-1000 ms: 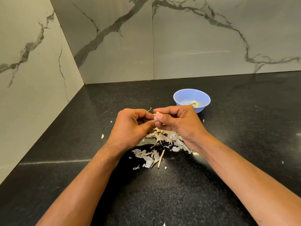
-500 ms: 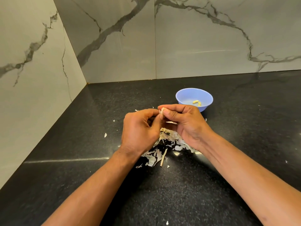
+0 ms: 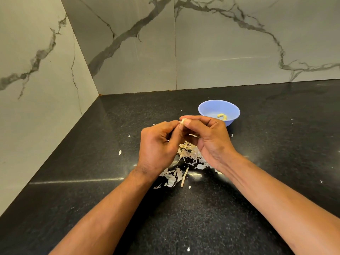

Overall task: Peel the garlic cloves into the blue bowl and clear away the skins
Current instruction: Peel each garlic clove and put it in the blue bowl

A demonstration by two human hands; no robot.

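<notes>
A polished black granite counter (image 3: 211,218), speckled and glossy with pale streaks of reflected light, fills the lower part of the view and meets grey-white marble-patterned wall tiles (image 3: 220,43) with dark veins at the back and on the left. Two bare forearms reach in from the bottom edge and converge above the middle of the counter. The left hand (image 3: 157,144) is turned with its back toward the camera, fingers curled in, thumb and forefinger tips pressed together at the top. The right hand (image 3: 207,137) meets it from the other side, knuckles bent, its thumb laid flat against the forefinger. Between the two sets of fingertips sits a small pale garlic clove (image 3: 182,122), pinched from both sides; only a sliver of it shows, so how much skin remains on it cannot be told. Just beyond the grip and to its right stands a round blue plastic bowl (image 3: 207,107), smooth-walled, with two small yellowish peeled cloves (image 3: 222,116) lying on its floor. Directly beneath the grip, on the counter, lies a loose heap of thin, papery white garlic skins (image 3: 185,153), curled and ragged, spreading toward the camera, with a short straw-coloured stem piece (image 3: 184,176) at its near edge. Tiny white skin flakes (image 3: 120,152) lie scattered well apart on either side.
</notes>
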